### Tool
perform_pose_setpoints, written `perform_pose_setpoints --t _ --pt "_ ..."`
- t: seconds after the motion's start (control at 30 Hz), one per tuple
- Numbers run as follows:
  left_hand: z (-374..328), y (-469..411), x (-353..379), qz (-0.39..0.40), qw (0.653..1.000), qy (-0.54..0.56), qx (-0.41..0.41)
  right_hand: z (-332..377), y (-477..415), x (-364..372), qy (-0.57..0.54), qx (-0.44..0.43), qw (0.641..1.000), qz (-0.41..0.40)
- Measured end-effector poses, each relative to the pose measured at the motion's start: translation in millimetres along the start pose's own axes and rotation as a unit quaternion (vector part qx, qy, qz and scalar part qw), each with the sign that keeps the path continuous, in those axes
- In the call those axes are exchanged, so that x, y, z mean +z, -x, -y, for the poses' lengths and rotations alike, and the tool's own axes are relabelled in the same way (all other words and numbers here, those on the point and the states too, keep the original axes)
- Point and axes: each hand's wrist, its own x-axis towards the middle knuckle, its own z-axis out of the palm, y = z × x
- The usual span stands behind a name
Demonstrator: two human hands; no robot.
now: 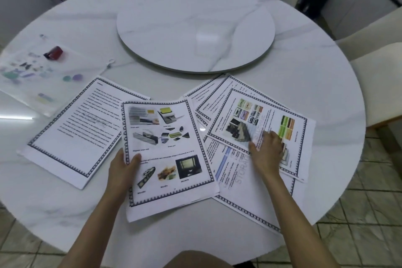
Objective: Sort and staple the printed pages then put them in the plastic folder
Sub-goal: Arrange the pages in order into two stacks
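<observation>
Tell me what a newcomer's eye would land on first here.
Bordered printed pages lie fanned across the near half of the round white table. The left hand grips a picture page in the middle, while the right hand rests flat on a colour page to the right. A red stapler sits on the plastic folder at far left.

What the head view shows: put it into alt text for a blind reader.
A left hand grips a stack of printed pages while the right hand presses on loose pages fanned on a round white table. A red stapler sits on a plastic folder at far left.
</observation>
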Motion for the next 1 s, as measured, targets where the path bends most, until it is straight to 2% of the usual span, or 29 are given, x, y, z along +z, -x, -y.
perform_pose_setpoints --t 0.23,0.4,0.5,0.77,1.0 --pt "-15.3 -8.4 -14.8 -0.001 1.000 0.002 -0.006 -26.8 -19.9 -19.8 0.029 -0.116 0.988 0.101" --pt "-14.4 -11.7 -23.9 0.026 0.999 -0.022 -0.022 -42.8 -36.5 -38.7 0.077 -0.192 0.960 0.189" --pt "-11.6 -8.2 -22.6 0.038 0.999 -0.026 -0.026 -44.0 -43.2 -47.2 0.103 -0.209 0.945 0.228" --pt "-11.0 -1.6 -10.4 0.036 0.998 -0.036 -0.026 -40.4 -44.2 -50.1 0.144 -0.260 0.918 0.261" --pt "-11.7 4.2 -1.0 0.013 0.999 -0.035 -0.028 -37.1 -39.2 -46.8 0.140 -0.235 0.929 0.250"
